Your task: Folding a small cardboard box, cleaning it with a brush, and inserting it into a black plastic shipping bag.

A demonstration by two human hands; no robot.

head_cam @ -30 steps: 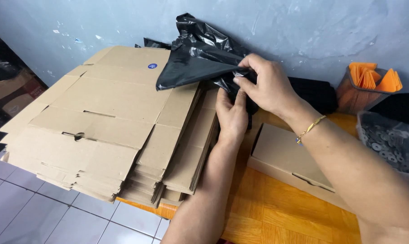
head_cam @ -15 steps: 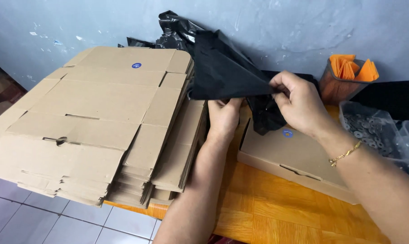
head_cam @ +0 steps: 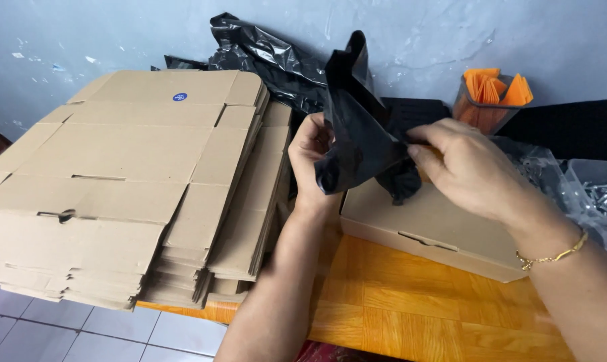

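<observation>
I hold a black plastic bag between both hands, above a closed flat cardboard box on the orange wooden table. My left hand grips the bag's left edge from below. My right hand, with a thin gold bracelet at the wrist, pinches the bag's right side. The bag stands up in a crumpled fold between the hands.
A tall stack of flattened cardboard boxes fills the left of the table and overhangs its edge. More black plastic bags lie against the blue wall. An orange-filled container and a clear bag of metal parts sit at the right.
Both hands have shifted the black bag rightward and raised it above the closed box. My left hand, resting flat a second ago, now grips the bag.
</observation>
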